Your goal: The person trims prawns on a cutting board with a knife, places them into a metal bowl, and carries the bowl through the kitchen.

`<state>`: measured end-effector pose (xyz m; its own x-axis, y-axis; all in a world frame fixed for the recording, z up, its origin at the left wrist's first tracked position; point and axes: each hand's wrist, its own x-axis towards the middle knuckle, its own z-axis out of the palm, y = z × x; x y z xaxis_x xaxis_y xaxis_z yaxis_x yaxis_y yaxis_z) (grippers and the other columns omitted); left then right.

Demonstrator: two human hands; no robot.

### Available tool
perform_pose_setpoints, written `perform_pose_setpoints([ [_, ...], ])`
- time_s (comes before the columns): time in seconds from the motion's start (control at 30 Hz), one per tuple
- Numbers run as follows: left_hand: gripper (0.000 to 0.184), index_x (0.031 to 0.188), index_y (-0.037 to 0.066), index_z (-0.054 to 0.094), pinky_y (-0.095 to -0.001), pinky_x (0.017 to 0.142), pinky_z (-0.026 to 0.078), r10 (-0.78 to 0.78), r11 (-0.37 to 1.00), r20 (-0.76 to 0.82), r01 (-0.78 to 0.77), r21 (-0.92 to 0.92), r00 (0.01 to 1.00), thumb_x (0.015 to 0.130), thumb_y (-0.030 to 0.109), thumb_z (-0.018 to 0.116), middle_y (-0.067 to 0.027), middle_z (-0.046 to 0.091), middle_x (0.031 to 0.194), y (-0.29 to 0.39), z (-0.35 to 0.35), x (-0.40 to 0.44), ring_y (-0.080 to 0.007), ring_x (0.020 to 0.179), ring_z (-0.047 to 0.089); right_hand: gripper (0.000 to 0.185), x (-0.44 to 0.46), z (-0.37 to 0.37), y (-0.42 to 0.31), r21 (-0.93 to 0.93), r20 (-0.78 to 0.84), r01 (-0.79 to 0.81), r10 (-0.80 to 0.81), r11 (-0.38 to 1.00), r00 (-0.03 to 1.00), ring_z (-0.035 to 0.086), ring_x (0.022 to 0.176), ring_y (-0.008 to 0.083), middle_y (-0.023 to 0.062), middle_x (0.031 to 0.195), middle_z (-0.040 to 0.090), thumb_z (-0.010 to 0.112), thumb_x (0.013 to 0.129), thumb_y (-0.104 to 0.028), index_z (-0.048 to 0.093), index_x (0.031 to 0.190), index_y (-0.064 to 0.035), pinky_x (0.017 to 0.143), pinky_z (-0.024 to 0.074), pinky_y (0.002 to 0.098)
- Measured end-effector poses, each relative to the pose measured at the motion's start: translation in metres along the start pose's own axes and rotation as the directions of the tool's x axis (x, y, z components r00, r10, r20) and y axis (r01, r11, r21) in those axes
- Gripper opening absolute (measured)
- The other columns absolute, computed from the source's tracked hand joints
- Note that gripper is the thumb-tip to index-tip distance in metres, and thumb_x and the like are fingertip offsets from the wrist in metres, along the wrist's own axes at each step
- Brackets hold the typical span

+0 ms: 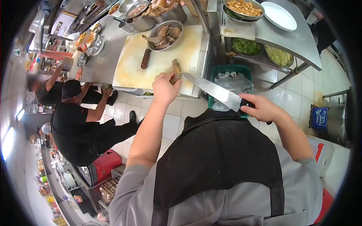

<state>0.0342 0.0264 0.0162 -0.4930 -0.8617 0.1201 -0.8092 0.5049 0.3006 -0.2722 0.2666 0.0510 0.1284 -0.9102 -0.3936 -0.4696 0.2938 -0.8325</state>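
My left hand point(166, 88) is closed around the lower part of a raw shrimp point(176, 67), pressing it on the white cutting board point(126, 62) near its front edge. My right hand point(263, 108) grips the black handle of a large chef's knife point(218, 91). Its broad blade points up and left, the tip close beside the shrimp. Behind them on the board, a metal bowl point(180, 25) holds several shrimp point(164, 35). A brown wooden handle point(145, 59) lies by the bowl; what it belongs to is mostly hidden. Thin trimmings point(192, 69) lie right of the shrimp.
Below the board's right side stands a green bin point(247, 71) with plastic bags. A steel table point(298, 45) at right carries a white plate point(279, 16) and a bowl of golden pieces point(244, 7), with greens point(247, 46) underneath. One person in black point(77, 120) crouches at left; others are beyond.
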Motion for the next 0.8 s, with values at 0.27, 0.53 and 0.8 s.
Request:
perform_pose_setpoints([
  [0.27, 0.038, 0.112, 0.006, 0.076, -0.0414, 0.092, 0.051, 0.012, 0.999, 0.089, -0.008, -0.041, 0.996, 0.081, 0.027, 0.078, -0.0144, 0.068, 0.107, -0.011, -0.004, 0.008, -0.0338, 0.105, 0.062, 0.047, 0.001, -0.009, -0.012, -0.063, 0.007, 0.005, -0.005, 0.998, 1.000, 0.069, 0.101, 0.0303, 0.0177, 0.113, 0.072, 0.065, 0.096, -0.023, 0.057, 0.140, -0.0102, 0.090, 0.0525, 0.0385],
  [0.53, 0.040, 0.116, 0.000, 0.073, -0.0360, 0.083, 0.052, 0.080, 0.994, 0.135, -0.068, -0.090, 0.988, 0.083, 0.022, 0.077, -0.0142, 0.067, 0.097, -0.007, -0.014, 0.010, -0.0275, 0.088, 0.066, 0.050, 0.008, -0.034, -0.023, -0.237, 0.034, 0.085, -0.080, 0.968, 0.996, 0.067, 0.078, 0.0239, 0.0159, 0.107, 0.073, 0.064, 0.096, -0.020, 0.054, 0.143, -0.0067, 0.077, 0.0543, 0.0364],
  [0.8, 0.040, 0.120, 0.000, 0.071, -0.0347, 0.086, 0.053, 0.099, 0.989, 0.144, -0.081, -0.125, 0.985, 0.085, 0.018, 0.077, -0.0135, 0.067, 0.102, -0.015, -0.008, 0.009, -0.0260, 0.090, 0.066, 0.051, 0.008, -0.043, -0.045, -0.182, 0.125, -0.104, 0.128, 0.978, 0.984, 0.065, 0.065, 0.0192, 0.0132, 0.099, 0.072, 0.064, 0.097, -0.026, 0.053, 0.144, -0.0086, 0.067, 0.0545, 0.0366],
])
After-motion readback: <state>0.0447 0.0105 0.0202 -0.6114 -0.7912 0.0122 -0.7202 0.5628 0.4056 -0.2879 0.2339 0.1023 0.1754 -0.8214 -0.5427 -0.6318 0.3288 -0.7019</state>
